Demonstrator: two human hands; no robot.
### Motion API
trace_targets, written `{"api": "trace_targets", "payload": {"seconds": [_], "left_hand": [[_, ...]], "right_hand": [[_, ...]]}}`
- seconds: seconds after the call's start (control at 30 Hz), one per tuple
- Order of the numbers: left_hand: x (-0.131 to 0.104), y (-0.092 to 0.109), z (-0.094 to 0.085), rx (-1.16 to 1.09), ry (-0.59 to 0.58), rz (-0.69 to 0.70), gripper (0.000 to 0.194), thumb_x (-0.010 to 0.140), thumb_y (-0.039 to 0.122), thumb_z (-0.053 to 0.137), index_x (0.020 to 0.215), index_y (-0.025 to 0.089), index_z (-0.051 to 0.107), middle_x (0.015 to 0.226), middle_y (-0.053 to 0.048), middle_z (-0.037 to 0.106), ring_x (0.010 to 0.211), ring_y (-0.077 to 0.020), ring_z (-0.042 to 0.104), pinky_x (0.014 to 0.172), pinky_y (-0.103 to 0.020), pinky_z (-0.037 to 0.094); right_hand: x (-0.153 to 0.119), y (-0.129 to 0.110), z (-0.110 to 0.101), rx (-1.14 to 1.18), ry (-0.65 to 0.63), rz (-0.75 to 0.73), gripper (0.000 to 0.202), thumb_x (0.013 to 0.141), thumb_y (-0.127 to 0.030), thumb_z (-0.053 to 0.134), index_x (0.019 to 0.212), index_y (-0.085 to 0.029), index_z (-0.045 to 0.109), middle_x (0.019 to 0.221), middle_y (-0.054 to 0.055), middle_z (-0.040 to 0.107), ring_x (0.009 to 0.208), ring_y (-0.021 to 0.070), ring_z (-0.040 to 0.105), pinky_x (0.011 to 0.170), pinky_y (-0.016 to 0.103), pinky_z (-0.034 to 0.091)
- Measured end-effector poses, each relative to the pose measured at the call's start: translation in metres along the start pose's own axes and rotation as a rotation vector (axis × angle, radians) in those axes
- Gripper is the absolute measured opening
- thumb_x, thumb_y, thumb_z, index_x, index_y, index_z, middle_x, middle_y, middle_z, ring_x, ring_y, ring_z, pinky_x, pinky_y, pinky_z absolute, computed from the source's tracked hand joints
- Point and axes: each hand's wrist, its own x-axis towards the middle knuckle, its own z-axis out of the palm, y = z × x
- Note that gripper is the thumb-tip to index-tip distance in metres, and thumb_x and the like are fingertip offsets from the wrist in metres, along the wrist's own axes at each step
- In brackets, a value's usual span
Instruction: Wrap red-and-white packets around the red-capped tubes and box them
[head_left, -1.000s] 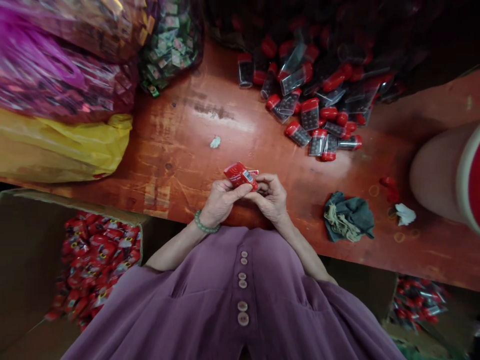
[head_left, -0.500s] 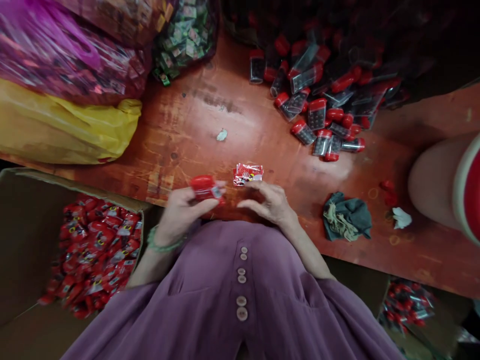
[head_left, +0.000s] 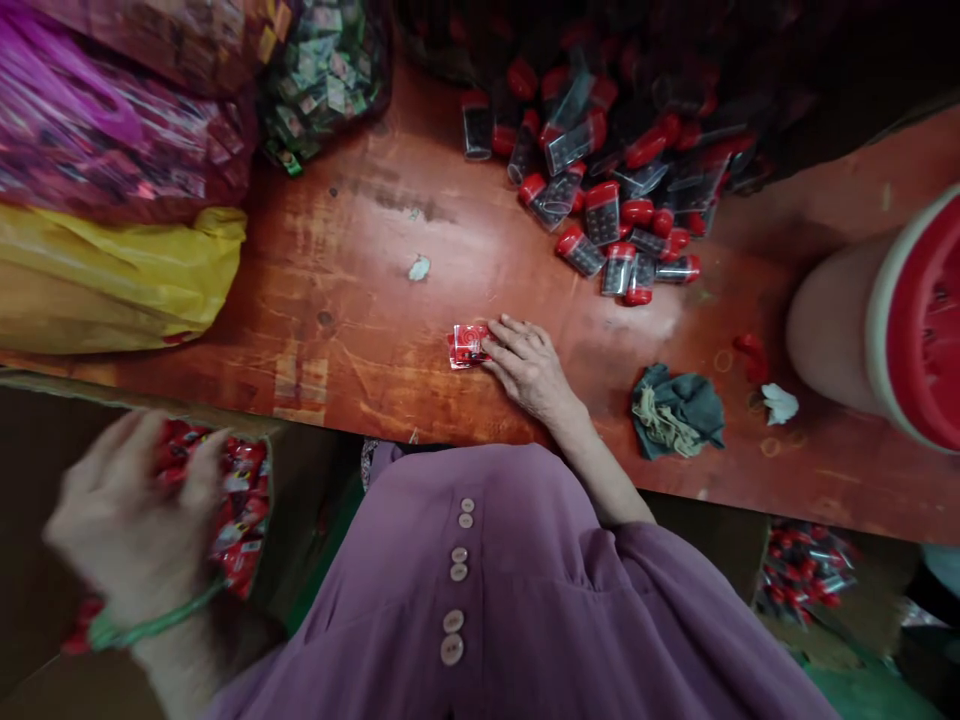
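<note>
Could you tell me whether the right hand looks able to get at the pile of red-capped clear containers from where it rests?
Probably yes. The right hand rests on a red packet, and only bare table lies between it and the red-capped containers ahead.

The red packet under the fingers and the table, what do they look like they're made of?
The red packet, touched by the right hand, looks like glossy plastic film: it is crinkled and glints. The table looks like wood with worn reddish varnish: it shows sheen, scuffs and pale rubbed patches.
</note>
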Motion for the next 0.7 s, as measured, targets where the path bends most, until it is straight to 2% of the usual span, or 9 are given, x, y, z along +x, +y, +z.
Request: {"api": "trace_targets", "payload": {"seconds": [0.03, 0.07, 0.13, 0.2, 0.27, 0.37, 0.47, 0.6, 0.7], "left_hand": [[0.007, 0.016, 0.027, 0.077, -0.099, 0.131, 0.043, 0.089, 0.029, 0.073, 0.13, 0.022, 0.063, 0.135, -0.007, 0.066, 0.128, -0.0326, 0.059, 0.099, -0.056, 0.052], [0.013, 0.033, 0.055, 0.029, -0.109, 0.293, 0.037, 0.087, 0.031, 0.074, 0.123, 0.021, 0.068, 0.127, -0.008, 0.07, 0.117, -0.0308, 0.067, 0.093, -0.051, 0.058], [0.021, 0.067, 0.11, -0.13, -0.226, 0.542, 0.029, 0.09, 0.026, 0.069, 0.119, 0.019, 0.069, 0.123, -0.01, 0.072, 0.109, -0.0256, 0.071, 0.095, -0.043, 0.061], [0.025, 0.095, 0.154, -0.19, -0.301, 0.68, 0.027, 0.094, 0.024, 0.063, 0.119, 0.013, 0.068, 0.125, -0.014, 0.07, 0.114, -0.0267, 0.069, 0.1, -0.042, 0.059], [0.025, 0.111, 0.183, -0.202, -0.378, 0.746, 0.029, 0.097, 0.022, 0.057, 0.122, 0.01, 0.067, 0.128, -0.017, 0.068, 0.12, -0.0277, 0.066, 0.105, -0.043, 0.056], [0.024, 0.117, 0.201, -0.193, -0.428, 0.78, 0.032, 0.097, 0.012, 0.047, 0.122, 0.01, 0.067, 0.131, -0.017, 0.067, 0.124, -0.0275, 0.063, 0.108, -0.045, 0.052], [0.027, 0.114, 0.204, -0.183, -0.392, 0.826, 0.034, 0.095, 0.005, 0.043, 0.117, 0.009, 0.069, 0.128, -0.017, 0.068, 0.123, -0.0277, 0.062, 0.107, -0.046, 0.052], [0.031, 0.115, 0.204, -0.179, -0.314, 0.824, 0.021, 0.094, 0.008, 0.051, 0.098, 0.011, 0.071, 0.114, -0.015, 0.072, 0.103, -0.0268, 0.065, 0.088, -0.042, 0.058], [0.032, 0.118, 0.205, -0.215, -0.29, 0.759, 0.016, 0.095, 0.015, 0.057, 0.084, 0.014, 0.068, 0.099, -0.012, 0.073, 0.083, -0.0214, 0.062, 0.076, -0.036, 0.057]], "right_hand": [[0.0, -0.001, 0.001, 0.002, -0.006, 0.008, 0.03, 0.101, -0.032, 0.052, 0.123, -0.019, 0.068, 0.139, 0.014, 0.064, 0.135, 0.0285, 0.054, 0.109, 0.052, 0.043], [0.001, -0.002, 0.001, 0.003, -0.015, 0.017, 0.03, 0.101, -0.031, 0.052, 0.123, -0.019, 0.069, 0.14, 0.014, 0.063, 0.136, 0.029, 0.054, 0.108, 0.053, 0.043], [0.002, -0.005, 0.001, -0.001, -0.037, 0.033, 0.03, 0.101, -0.029, 0.051, 0.123, -0.019, 0.069, 0.14, 0.015, 0.063, 0.136, 0.0301, 0.053, 0.108, 0.054, 0.044], [0.004, -0.008, -0.001, -0.01, -0.068, 0.04, 0.031, 0.101, -0.027, 0.05, 0.125, -0.018, 0.068, 0.14, 0.016, 0.063, 0.136, 0.0312, 0.053, 0.107, 0.055, 0.044], [0.006, -0.011, -0.005, -0.012, -0.11, 0.044, 0.033, 0.102, -0.024, 0.048, 0.127, -0.016, 0.067, 0.14, 0.016, 0.062, 0.137, 0.0318, 0.051, 0.108, 0.055, 0.044], [0.008, -0.013, -0.018, 0.03, -0.17, 0.057, 0.035, 0.103, -0.022, 0.043, 0.131, -0.016, 0.064, 0.143, 0.015, 0.06, 0.14, 0.0305, 0.049, 0.111, 0.055, 0.043], [0.012, -0.003, -0.036, 0.148, -0.195, 0.067, 0.037, 0.103, -0.028, 0.045, 0.135, -0.016, 0.061, 0.141, 0.014, 0.062, 0.136, 0.0263, 0.053, 0.111, 0.049, 0.046], [0.029, 0.034, -0.061, 0.057, -0.027, 0.264, 0.034, 0.101, -0.028, 0.048, 0.126, -0.013, 0.066, 0.122, 0.015, 0.07, 0.112, 0.0273, 0.062, 0.103, 0.046, 0.05], [0.048, 0.062, -0.069, -0.152, 0.081, 0.444, 0.033, 0.095, -0.023, 0.057, 0.124, -0.011, 0.066, 0.124, 0.017, 0.066, 0.116, 0.0328, 0.056, 0.104, 0.051, 0.046]]}}
